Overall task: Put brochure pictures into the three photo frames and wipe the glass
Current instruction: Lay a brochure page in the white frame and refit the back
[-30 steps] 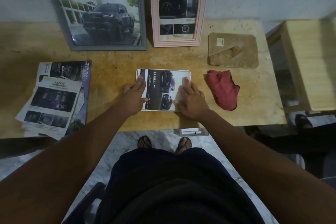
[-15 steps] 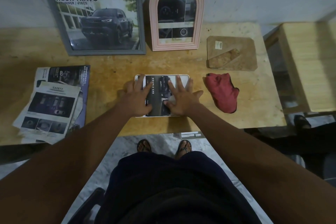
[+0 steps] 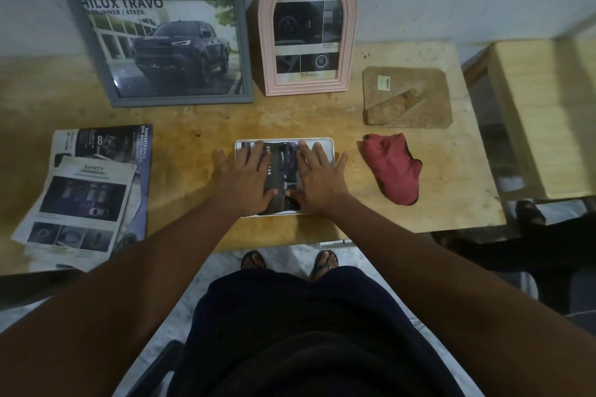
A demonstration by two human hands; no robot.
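Both hands are palm-down, side by side at frame centre, forearms coming in from the lower corners. Left hand (image 3: 248,177) and right hand (image 3: 317,177) are flat, fingers straight and spread, thumbs nearly meeting at the near edge. They grip nothing; they press on the brochure picture (image 3: 282,171), which lies in the white frame (image 3: 329,146). That frame lies flat on the wooden table (image 3: 193,126).

Hard to read:
- The hands cover most of the picture. Only a dark centre strip with partial letters shows, and it is motion-blurred.
- The wrists hide much of the white frame's near rim. I can't tell whether the picture sits fully inside the rim.
- The brochure stack (image 3: 87,190) at middle left is overlapping sheets, so the exact count is unclear.

Counts:
- Frames: 3. The grey frame (image 3: 180,100) at upper left holds a truck picture. The pink arched frame (image 3: 306,89) at upper centre holds a dashboard page. Both lean on the wall. The white one is flat under the hands.
- Backing board (image 3: 408,97): 1, brown, right of the pink frame, flat on the table.
- Red cloth (image 3: 392,167): 1, bunched, just right of the white frame and not touching the hands.
- Hands: 2.
- Sandalled feet (image 3: 254,259): 2, below the table edge.
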